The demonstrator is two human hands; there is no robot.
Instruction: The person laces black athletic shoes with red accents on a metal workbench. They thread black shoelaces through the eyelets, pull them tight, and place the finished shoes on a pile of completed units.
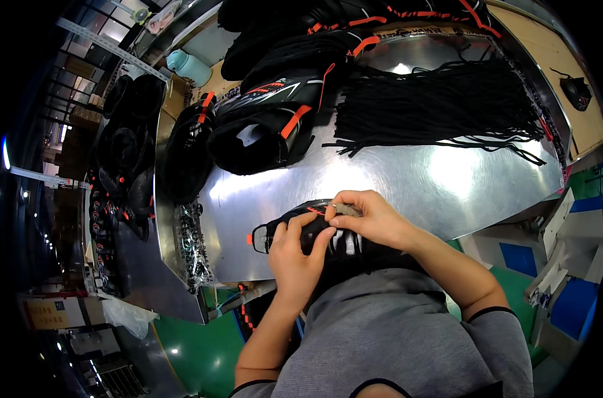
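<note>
A black shoe (344,244) with white and red trim lies at the table's near edge, its red pull tab pointing left. Over its opening, my left hand (296,251) grips the shoe's upper part, fingers bent and thumb reaching toward my right fingertips. My right hand (375,217) is closed in a pinch just above the shoe, close to the left thumb. A greyish-tan wrap or small piece (346,209) shows at its fingers; whether worn or held is unclear. What the right fingertips pinch is too small to make out.
The metal table (261,199) bears a spread bundle of black laces (440,109) at back right. Several black shoes with red tabs (265,139) stand at back left, more on the left-hand rack (125,152). A light-blue jug (188,67) is behind. Boxes with blue parts (573,308) stand at right.
</note>
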